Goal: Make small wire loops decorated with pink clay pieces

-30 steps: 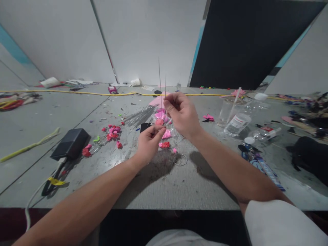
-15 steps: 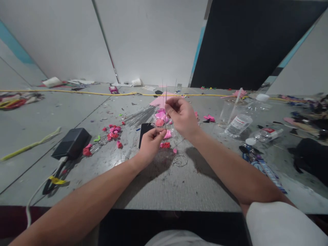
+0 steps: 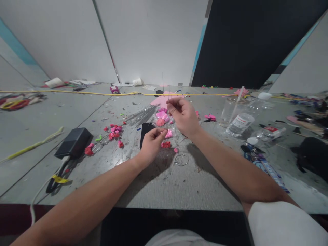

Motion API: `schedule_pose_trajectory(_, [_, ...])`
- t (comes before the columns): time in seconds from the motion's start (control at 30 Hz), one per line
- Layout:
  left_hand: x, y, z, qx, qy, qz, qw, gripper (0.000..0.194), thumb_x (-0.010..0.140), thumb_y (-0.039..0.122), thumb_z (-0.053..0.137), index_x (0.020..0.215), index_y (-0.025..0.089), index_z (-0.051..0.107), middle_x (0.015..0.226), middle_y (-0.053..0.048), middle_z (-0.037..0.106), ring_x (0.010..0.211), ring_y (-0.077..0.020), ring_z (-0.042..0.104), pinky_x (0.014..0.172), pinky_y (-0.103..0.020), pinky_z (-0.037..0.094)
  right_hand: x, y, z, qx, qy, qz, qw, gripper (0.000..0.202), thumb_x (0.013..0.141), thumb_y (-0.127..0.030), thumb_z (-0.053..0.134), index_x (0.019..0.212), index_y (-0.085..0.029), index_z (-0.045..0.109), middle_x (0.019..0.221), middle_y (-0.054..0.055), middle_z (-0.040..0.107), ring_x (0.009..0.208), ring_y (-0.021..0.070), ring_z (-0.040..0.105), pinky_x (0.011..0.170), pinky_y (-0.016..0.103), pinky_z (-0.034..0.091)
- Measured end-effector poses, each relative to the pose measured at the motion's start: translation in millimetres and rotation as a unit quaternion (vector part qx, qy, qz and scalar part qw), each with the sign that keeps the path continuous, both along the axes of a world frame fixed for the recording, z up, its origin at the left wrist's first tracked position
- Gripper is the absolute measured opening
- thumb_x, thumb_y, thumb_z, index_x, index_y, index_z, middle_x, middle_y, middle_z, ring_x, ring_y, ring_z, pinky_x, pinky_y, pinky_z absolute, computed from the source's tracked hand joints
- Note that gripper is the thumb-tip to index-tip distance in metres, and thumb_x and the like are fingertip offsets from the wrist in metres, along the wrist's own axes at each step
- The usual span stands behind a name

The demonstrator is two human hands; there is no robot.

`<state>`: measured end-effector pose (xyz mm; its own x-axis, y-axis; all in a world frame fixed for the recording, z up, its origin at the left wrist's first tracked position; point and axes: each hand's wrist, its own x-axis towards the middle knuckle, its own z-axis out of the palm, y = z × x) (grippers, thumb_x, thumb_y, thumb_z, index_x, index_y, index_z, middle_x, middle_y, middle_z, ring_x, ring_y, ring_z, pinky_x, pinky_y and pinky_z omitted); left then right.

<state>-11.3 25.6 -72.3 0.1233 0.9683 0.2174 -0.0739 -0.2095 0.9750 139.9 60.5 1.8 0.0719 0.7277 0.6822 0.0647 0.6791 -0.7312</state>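
Note:
My left hand [image 3: 152, 141] is closed in a pinch on the lower end of a thin metal wire [image 3: 163, 85], which stands nearly upright. Just above and to the right, my right hand [image 3: 183, 116] has thumb and forefinger brought together beside that wire. A second, faint wire [image 3: 169, 90] rises from its fingertips, blurred. Behind the hands lie clear bags of pink pieces [image 3: 162, 114] and a fanned bundle of straight wires [image 3: 143, 115]. A wire ring [image 3: 181, 160] rests on the tabletop below my right hand, near small red pieces [image 3: 166, 145].
A black phone [image 3: 145, 131] lies partly behind my left hand. Leftward are pink and red pieces [image 3: 114, 131] and a black power adapter [image 3: 73, 142]. On the right are a clear cup [image 3: 227, 111] and plastic bottles [image 3: 239, 124]. A yellow cord [image 3: 89, 92] crosses the back.
My right hand has shifted slightly right, away from the upright wire. The wire in its fingertips now looks fainter. My left hand keeps its pinch in nearly the same place.

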Motion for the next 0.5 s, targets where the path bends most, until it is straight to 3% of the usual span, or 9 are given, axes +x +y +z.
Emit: schedule_pose_trajectory(0.5, [-1.0,2.1,0.8,-0.033,-0.014,0.002,0.999,0.033,0.084,0.049,0.084,0.083,0.016,0.077,0.061,0.003,0.051,0.055,-0.0091,0.035,0.053,-0.027,0.026,6.3,0.4,3.8,-0.035,0.035,-0.003,0.999,0.04,0.086,-0.061,0.084,0.096,-0.024,0.072,0.083,-0.001,0.07,0.068,0.0126,0.061,0.064,0.031,0.054])
